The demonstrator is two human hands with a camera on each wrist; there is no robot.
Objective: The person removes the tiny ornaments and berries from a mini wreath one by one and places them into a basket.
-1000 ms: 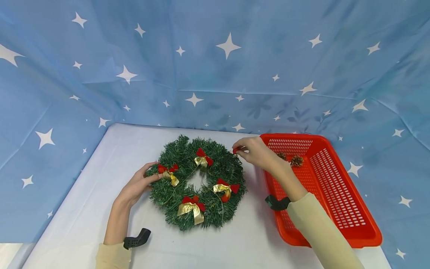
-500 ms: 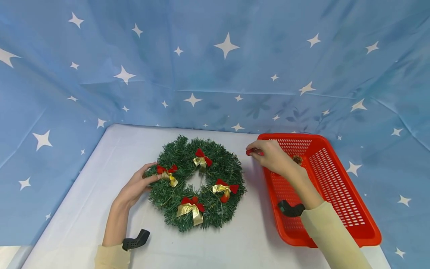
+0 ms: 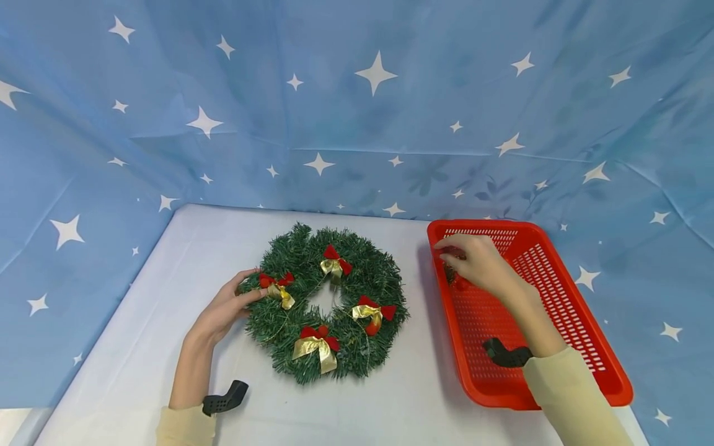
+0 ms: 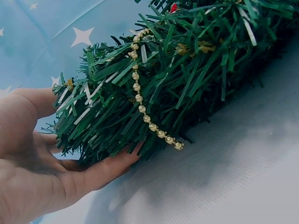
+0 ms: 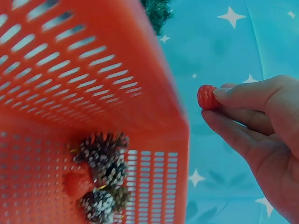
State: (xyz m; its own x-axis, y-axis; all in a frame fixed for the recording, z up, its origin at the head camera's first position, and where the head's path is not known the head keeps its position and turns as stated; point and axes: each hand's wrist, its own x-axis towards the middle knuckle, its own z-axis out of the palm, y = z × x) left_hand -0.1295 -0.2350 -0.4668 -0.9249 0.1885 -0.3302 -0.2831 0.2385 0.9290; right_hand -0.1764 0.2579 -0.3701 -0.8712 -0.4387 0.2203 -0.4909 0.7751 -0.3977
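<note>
A green tinsel wreath [image 3: 379, 266] with red-and-gold bows lies on the table. My left hand [image 3: 225, 306] grips its left edge; in the left wrist view, the fingers [image 4: 110, 170] go round the tinsel and a string of gold beads [image 4: 142, 109] trails down the wreath. My right hand [image 3: 476, 263] is over the far left part of the red plastic basket [image 3: 460, 365]. Between its thumb and fingertips it pinches a red raspberry-like ornament [image 5: 206, 97], plain in the right wrist view but mostly hidden by the hand in the head view.
Inside the basket, frosted pinecones [image 5: 100, 149] and another red berry ornament [image 5: 78, 183] lie together in a corner. A white cloth [image 3: 312, 415] covers the table. Behind it hangs a blue curtain [image 3: 251, 161] with white stars.
My right hand has moved right, from the wreath's upper right edge to over the basket, holding the red berry ornament. My left hand and the wreath have stayed put.
</note>
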